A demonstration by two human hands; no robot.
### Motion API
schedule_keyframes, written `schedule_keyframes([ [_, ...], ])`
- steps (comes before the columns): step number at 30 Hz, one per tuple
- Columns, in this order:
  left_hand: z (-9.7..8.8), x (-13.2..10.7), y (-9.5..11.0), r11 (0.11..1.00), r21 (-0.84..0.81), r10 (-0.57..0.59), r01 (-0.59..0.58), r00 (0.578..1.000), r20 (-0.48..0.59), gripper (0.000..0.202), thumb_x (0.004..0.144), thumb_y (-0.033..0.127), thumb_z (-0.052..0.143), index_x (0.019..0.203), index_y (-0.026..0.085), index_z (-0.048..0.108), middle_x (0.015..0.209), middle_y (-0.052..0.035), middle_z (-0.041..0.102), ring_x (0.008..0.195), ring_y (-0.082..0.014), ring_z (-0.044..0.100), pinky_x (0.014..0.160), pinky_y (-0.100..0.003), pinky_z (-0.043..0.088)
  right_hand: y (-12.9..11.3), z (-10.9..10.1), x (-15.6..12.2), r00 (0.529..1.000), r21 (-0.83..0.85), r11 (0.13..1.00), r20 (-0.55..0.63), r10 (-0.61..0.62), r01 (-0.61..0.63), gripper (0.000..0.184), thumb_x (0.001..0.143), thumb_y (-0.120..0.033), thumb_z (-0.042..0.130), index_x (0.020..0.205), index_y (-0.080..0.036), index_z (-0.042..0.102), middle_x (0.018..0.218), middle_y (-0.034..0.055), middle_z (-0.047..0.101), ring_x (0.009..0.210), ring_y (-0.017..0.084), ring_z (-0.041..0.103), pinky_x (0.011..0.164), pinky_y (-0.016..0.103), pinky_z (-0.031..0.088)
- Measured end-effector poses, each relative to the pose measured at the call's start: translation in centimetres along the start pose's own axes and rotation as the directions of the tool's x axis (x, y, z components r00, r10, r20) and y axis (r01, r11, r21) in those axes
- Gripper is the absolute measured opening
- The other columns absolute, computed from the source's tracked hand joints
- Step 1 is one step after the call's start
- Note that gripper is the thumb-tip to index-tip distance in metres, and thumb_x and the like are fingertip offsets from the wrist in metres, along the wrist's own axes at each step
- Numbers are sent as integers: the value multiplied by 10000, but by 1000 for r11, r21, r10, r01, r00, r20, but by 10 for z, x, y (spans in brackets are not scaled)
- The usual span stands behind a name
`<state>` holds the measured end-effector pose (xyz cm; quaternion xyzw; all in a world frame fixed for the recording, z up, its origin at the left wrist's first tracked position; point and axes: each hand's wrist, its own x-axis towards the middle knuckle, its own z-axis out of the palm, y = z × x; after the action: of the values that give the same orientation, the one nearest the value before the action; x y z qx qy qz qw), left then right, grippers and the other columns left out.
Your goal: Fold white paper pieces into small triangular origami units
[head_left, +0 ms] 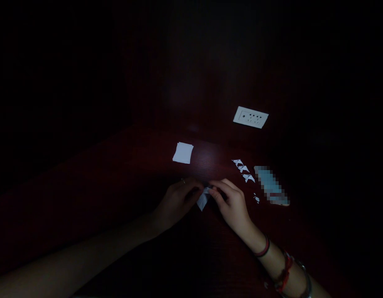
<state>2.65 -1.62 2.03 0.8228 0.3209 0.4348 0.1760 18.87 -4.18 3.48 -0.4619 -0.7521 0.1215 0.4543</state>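
Note:
A small white piece of folded paper [203,200] is held between my two hands, one corner pointing down toward me. My left hand [181,198], with a ring on one finger, pinches its left side. From the right, my right hand [230,200] grips the top edge between thumb and fingers. The fold itself is partly hidden by the fingertips and the dim light. Beyond my hands lies a stack of white square paper sheets [183,153]. Several small folded paper figures [243,169] stand in a slanting row beyond my right hand.
A phone [271,185], blurred by pixels, lies at the right of the dark red table [117,165]. Tiny paper scraps [256,198] are between it and my right hand. A white socket plate [250,117] is at the back. The surroundings are very dark.

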Motion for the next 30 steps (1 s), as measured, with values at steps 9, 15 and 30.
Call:
schedule_keyframes([
  [9, 0, 0, 1, 999, -6, 40, -40, 999, 31, 94, 797, 139, 466, 860, 180, 522, 822, 6, 565, 753, -100, 537, 686, -223, 432, -4, -2, 1, 1000, -36, 999, 12, 25, -25, 113, 772, -134, 468, 740, -178, 567, 712, 10, 536, 666, 120, 503, 587, 223, 400],
  [15, 2, 1, 1, 998, 56, -10, 9, 1000, 14, 84, 774, 190, 506, 852, 189, 538, 807, 7, 577, 728, -114, 548, 666, -239, 446, -7, 0, -1, 1000, -20, 1000, -25, 14, -15, 139, 783, -135, 444, 764, -184, 572, 724, 17, 531, 677, 125, 499, 598, 233, 407],
  [30, 2, 0, 0, 999, 8, 40, -40, 999, 21, 92, 799, 169, 461, 857, 184, 531, 811, -2, 566, 746, -114, 537, 677, -241, 436, 1, -1, 0, 999, -154, 987, 3, -47, 47, 141, 766, -168, 488, 759, -193, 626, 789, 37, 467, 739, 149, 458, 647, 280, 397],
])
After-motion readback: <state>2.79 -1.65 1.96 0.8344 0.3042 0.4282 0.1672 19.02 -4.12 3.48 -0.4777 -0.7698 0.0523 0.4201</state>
